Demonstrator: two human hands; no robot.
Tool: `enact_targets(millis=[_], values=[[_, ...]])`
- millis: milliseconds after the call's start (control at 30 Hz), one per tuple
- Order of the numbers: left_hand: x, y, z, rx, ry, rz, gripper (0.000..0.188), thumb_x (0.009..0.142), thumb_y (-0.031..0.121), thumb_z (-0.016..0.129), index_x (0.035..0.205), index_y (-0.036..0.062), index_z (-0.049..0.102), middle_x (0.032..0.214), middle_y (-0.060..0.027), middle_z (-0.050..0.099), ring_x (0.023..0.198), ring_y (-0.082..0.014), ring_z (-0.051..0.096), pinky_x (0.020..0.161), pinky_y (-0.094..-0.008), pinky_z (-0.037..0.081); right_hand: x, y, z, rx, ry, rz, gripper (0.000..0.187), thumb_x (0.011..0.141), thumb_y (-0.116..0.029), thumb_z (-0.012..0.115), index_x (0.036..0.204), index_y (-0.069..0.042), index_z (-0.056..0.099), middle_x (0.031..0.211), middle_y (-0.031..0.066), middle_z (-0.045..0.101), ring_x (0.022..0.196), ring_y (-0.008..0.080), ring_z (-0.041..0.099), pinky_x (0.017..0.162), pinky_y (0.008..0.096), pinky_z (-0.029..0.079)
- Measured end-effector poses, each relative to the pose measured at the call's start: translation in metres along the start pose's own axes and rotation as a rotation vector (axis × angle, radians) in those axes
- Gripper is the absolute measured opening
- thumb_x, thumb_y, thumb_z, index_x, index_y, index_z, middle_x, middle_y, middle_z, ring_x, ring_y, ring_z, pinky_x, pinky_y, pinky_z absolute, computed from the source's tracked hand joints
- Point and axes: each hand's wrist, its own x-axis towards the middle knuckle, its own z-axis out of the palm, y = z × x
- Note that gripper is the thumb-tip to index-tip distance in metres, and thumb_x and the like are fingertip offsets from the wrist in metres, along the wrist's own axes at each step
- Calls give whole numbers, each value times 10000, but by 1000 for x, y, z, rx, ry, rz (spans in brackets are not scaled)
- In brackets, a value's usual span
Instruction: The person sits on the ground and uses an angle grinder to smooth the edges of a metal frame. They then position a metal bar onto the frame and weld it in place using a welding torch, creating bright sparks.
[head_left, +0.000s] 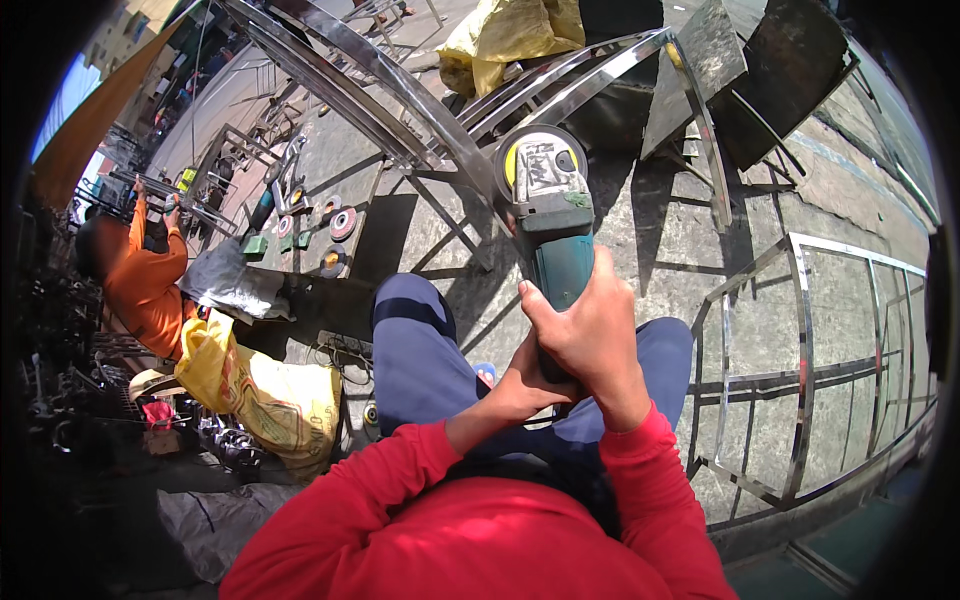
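A teal angle grinder [563, 268] with a grey, worn head points away from me, in front of my knees. My right hand [598, 330] is closed round its body, thumb lying along the left side. My left hand [518, 390] is closed at the rear end of the grinder, just below the right; its fingers are partly hidden. The grinder's disc [510, 165], with a yellow ring, overlaps a shiny metal frame [455, 140] in view; I cannot tell whether they touch.
On the right stands a welded metal frame [803, 350]. Dark metal sheets [790, 80] and a yellow sack [515, 40] lie beyond. Left are grinding discs [343, 223] on a board, a printed yellow sack [290, 400] and a person in orange [150, 285] handling metalwork.
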Motion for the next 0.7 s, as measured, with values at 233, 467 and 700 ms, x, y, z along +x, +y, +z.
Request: enact_targets(millis=[233, 467, 700], values=[[21, -1, -1, 69, 34, 57, 774, 648, 41, 870, 1308, 15, 466, 1147, -58, 613, 1061, -164, 600, 891, -325, 503, 12, 7, 5, -106, -4, -78, 604, 743, -335, 770, 1011, 114, 467, 679, 291, 625, 644, 451, 666, 568, 467, 546], [26, 3, 2, 56, -3, 145, 597, 745, 14, 801, 1253, 2, 488, 1015, -55, 643, 902, -142, 644, 739, -297, 543, 18, 6, 5, -175, -8, -70, 588, 739, -343, 768, 972, 108, 471, 675, 288, 625, 637, 446, 665, 570, 469, 547], [27, 6, 2, 121, 12, 219, 555, 748, 7, 787, 1235, 0, 521, 1007, -72, 660, 908, -162, 659, 750, -315, 559, 21, 2, 6, -171, 4, -72, 578, 741, -345, 765, 965, 100, 472, 677, 288, 627, 652, 444, 667, 598, 471, 553]])
